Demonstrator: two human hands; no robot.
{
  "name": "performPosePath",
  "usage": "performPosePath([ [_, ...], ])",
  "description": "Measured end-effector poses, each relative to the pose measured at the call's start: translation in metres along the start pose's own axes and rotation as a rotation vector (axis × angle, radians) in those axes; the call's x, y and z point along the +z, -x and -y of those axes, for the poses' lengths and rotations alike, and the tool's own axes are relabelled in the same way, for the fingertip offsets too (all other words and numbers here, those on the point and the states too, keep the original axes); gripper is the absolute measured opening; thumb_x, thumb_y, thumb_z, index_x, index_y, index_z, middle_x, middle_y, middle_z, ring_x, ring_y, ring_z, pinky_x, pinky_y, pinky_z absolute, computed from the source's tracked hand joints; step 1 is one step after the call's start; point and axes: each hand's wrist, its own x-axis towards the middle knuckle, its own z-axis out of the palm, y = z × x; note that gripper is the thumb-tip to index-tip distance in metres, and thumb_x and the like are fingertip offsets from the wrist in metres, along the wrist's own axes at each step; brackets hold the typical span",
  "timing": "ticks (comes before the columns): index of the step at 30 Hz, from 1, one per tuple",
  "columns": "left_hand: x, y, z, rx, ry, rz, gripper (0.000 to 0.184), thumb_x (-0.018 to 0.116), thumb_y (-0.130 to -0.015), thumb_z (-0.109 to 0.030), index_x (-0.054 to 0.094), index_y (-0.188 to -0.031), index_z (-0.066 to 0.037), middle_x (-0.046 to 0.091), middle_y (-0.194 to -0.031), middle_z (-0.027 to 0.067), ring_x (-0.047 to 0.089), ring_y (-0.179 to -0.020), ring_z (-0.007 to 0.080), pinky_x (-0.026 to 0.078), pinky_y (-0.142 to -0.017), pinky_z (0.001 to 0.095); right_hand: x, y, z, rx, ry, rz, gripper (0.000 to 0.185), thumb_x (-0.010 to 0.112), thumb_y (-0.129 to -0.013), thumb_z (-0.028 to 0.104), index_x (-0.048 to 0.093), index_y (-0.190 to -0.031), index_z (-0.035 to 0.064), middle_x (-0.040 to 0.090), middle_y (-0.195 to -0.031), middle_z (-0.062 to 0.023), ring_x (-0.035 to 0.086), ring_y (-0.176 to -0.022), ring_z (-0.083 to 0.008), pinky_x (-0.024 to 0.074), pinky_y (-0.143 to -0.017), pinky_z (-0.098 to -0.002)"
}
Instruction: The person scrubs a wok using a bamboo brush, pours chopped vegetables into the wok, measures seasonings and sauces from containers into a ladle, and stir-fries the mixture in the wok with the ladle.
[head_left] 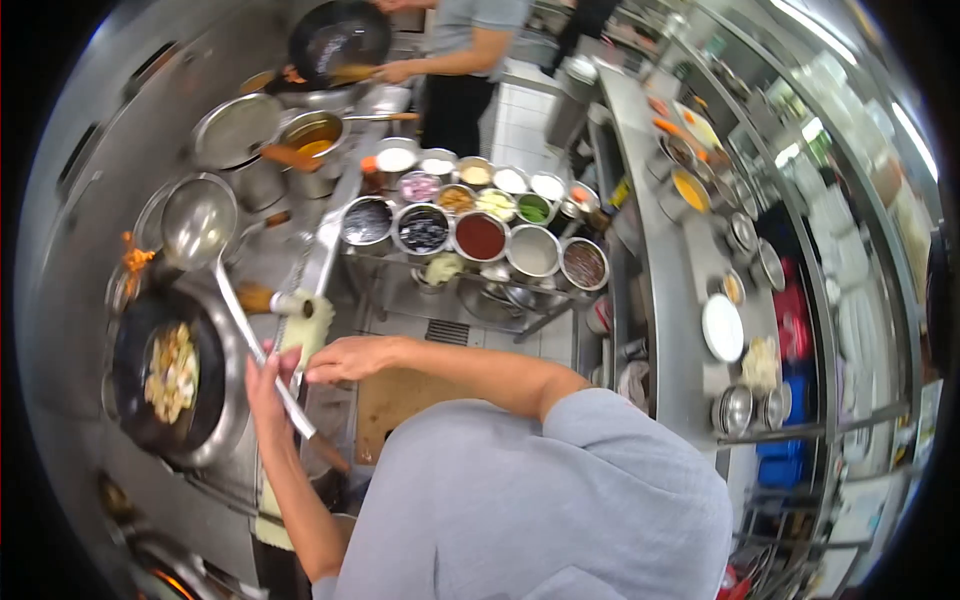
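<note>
My left hand [265,400] is wrapped around the long metal handle of a ladle [199,225]. Its wide bowl is up and to the left, and its wooden end points back toward me. Just right of it, my right hand [350,359] has its fingers drawn together beside the handle, over the counter edge. What those fingers hold, if anything, I cannot make out. Left of my hands, a black wok [205,400] on the range holds pieces of cooked food [172,375]. A pale folded cloth [308,330] lies along the counter edge, partly behind my hands.
Several metal pots of seasonings and chopped ingredients, including a pot of red sauce [480,236], stand on a rack ahead. A strainer [238,130] and an oil pot [312,135] sit beyond the ladle. Another person [470,50] handles a second wok [340,42]. A steel counter [680,330] runs along the right.
</note>
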Motion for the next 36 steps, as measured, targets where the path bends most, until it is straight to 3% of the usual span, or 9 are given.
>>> performPosePath([
  [2,0.012,0.014,0.017,0.022,-0.111,0.017,0.032,0.058,-0.096,-0.007,0.048,-0.126,-0.002,0.046,-0.072,-0.0004,0.052,-0.063,0.0132,0.057,-0.074,0.0366,-0.038,0.057,-0.027,0.013,0.268,-0.145,0.04,0.064,-0.096,0.034,0.061,-0.123,0.0043,0.067,-0.107,-0.014,0.066,-0.097,-0.0254,0.0533,-0.084,-0.0377],
  [7,0.069,0.08,0.064,-0.104,-0.306,-0.063,0.041,0.061,-0.091,-0.011,0.046,-0.128,-0.001,0.046,-0.066,0.0018,0.051,-0.053,0.0144,0.056,-0.062,0.036,-0.165,0.266,-0.119,0.239,0.16,-1.38,0.047,0.066,-0.086,0.007,0.054,-0.132,0.0042,0.063,-0.105,-0.0113,0.066,-0.09,-0.0211,0.0529,-0.079,-0.0345],
  [10,0.099,0.114,0.096,-0.153,-0.336,-0.09,0.041,0.062,-0.09,-0.011,0.046,-0.127,-0.001,0.047,-0.065,0.0023,0.051,-0.052,0.0149,0.056,-0.062,0.0366,-0.257,0.399,-0.217,0.345,0.351,-1.851,0.068,0.075,-0.082,0.013,0.044,-0.142,0.0023,0.058,-0.11,-0.0128,0.06,-0.092,-0.0239,0.0507,-0.081,-0.038],
  [15,0.168,0.144,0.121,-0.254,-0.346,-0.16,0.042,0.062,-0.088,-0.011,0.047,-0.126,0.0,0.047,-0.064,0.0031,0.053,-0.052,0.0162,0.057,-0.062,0.0374,-0.353,0.491,-0.306,0.396,0.494,-1.66,0.098,0.087,-0.073,0.026,0.032,-0.151,0.0032,0.049,-0.143,-0.0205,0.054,-0.126,-0.0355,0.0454,-0.104,-0.0412],
  [18,0.196,0.157,0.121,-0.275,-0.353,-0.18,0.042,0.064,-0.088,-0.014,0.048,-0.125,0.001,0.047,-0.064,0.0029,0.053,-0.052,0.0161,0.057,-0.061,0.0373,-0.375,0.49,-0.321,0.384,0.449,-1.566,0.1,0.089,-0.07,0.025,0.034,-0.15,0.0012,0.05,-0.142,-0.0211,0.05,-0.129,-0.0348,0.0416,-0.107,-0.042],
  [22,0.212,0.174,0.124,-0.334,-0.372,-0.177,0.046,0.067,-0.088,-0.018,0.049,-0.125,0.002,0.046,-0.065,0.0018,0.052,-0.052,0.0158,0.056,-0.064,0.036,-0.394,0.483,-0.338,0.428,0.369,-1.567,0.083,0.09,-0.069,0.03,0.049,-0.136,0.0022,0.067,-0.121,-0.0202,0.064,-0.112,-0.0374,0.0494,-0.096,-0.0435],
  [25,0.227,0.189,0.121,-0.366,-0.399,-0.22,0.046,0.067,-0.089,-0.018,0.049,-0.126,0.002,0.046,-0.066,0.0008,0.051,-0.053,0.014,0.056,-0.065,0.0344,-0.375,0.467,-0.268,0.346,0.432,-1.671,0.065,0.088,-0.071,0.033,0.057,-0.119,0.002,0.07,-0.106,-0.0182,0.067,-0.098,-0.0358,0.051,-0.085,-0.0443],
  [32,0.205,0.198,0.131,-0.464,-0.462,-0.232,0.052,0.064,-0.089,-0.014,0.047,-0.135,0.001,0.047,-0.067,0.0003,0.051,-0.055,0.0121,0.056,-0.065,0.0328,-0.345,0.477,-0.131,0.095,0.734,-1.53,0.072,0.09,-0.071,0.028,0.054,-0.128,0.0022,0.066,-0.112,-0.0119,0.065,-0.098,-0.0232,0.0504,-0.088,-0.0366],
  [36,0.191,0.185,0.133,-0.558,-0.371,-0.191,0.055,0.061,-0.089,-0.008,0.046,-0.141,-0.001,0.048,-0.067,-0.0004,0.051,-0.054,0.0103,0.056,-0.064,0.0309,-0.287,0.441,-0.082,0.018,0.23,-1.174,0.079,0.09,-0.073,0.024,0.048,-0.136,0.0012,0.062,-0.121,-0.0104,0.061,-0.11,-0.0204,0.0458,-0.098,-0.0332],
])
